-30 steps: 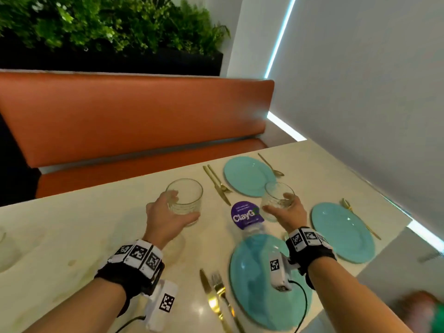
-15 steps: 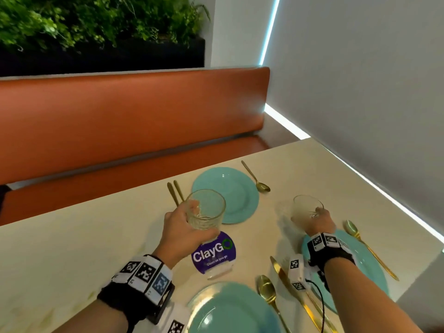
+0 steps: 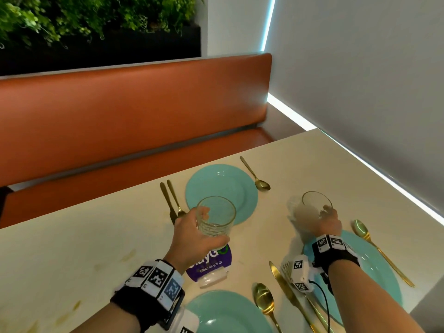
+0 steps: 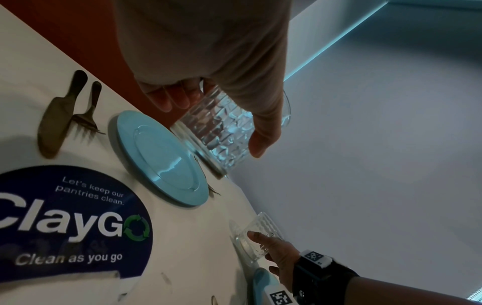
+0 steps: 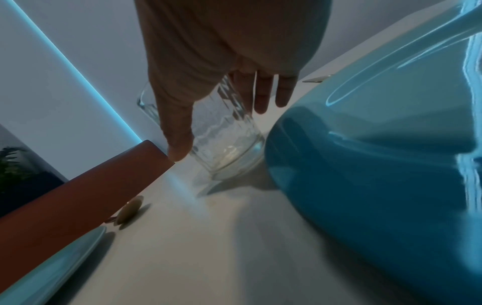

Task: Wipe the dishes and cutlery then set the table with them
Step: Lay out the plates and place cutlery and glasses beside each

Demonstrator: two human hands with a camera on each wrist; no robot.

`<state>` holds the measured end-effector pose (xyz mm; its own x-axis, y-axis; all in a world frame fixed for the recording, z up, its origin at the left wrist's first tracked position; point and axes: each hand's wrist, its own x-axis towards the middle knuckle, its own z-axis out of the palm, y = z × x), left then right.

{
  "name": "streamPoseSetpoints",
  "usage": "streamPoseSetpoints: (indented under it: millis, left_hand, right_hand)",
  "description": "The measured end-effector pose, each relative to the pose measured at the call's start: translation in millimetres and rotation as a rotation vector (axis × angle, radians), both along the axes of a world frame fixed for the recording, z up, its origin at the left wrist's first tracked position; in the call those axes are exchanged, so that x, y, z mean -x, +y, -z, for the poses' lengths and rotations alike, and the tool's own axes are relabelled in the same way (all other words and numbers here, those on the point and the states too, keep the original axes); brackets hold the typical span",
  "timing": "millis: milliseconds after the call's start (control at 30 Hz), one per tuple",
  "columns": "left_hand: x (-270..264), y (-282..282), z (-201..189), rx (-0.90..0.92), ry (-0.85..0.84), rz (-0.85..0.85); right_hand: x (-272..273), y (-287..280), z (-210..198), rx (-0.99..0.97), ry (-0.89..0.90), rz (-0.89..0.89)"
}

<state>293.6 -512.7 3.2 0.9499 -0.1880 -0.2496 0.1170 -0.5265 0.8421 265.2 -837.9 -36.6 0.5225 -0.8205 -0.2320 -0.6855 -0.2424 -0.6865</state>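
My left hand (image 3: 193,237) grips a ribbed clear glass (image 3: 216,219) by its side and holds it tilted above the table, over the near edge of the far teal plate (image 3: 223,183). In the left wrist view the thumb and fingers wrap this glass (image 4: 221,132). My right hand (image 3: 325,221) holds a second glass (image 3: 314,204) that stands on the table (image 3: 84,248) just beyond the right teal plate (image 3: 374,272). The right wrist view shows thumb and fingers on either side of that glass (image 5: 227,144), its base on the tabletop.
A third teal plate (image 3: 223,313) lies at the near edge. Gold knife and fork (image 3: 171,200) and a spoon (image 3: 257,177) flank the far plate; more gold cutlery (image 3: 284,284) lies by the right plate. A purple ClayGo sign (image 3: 216,261) sits mid-table. An orange bench (image 3: 132,104) lies behind, with a wall to the right.
Both hands carried their glasses away from the sign: the left one toward the far plate, the right one rightward to the table beyond the right plate.
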Motion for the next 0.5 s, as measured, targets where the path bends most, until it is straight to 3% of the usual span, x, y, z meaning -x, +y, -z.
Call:
streamPoseSetpoints:
  millis: [167,267,367,500]
  left_hand:
    - [5.2,-7.6,0.9,0.047,0.04,-0.025]
    - [8.9,-9.9,2.1,0.105,0.079,-0.035]
    - [11.0,-12.4,3.0,0.154,0.131,-0.02]
    - [17.0,-18.4,-2.6,0.28,0.199,-0.007]
  right_hand:
    - [8.0,12.4,-4.4,0.011,0.097,0.044]
    - [18.0,42.3,-20.6,0.137,-0.081,0.016]
    - [35.8,93.4,-33.9,0.118,-0.254,-0.327]
    - [47.5,148.1,-43.6,-0.182,-0.23,-0.833]
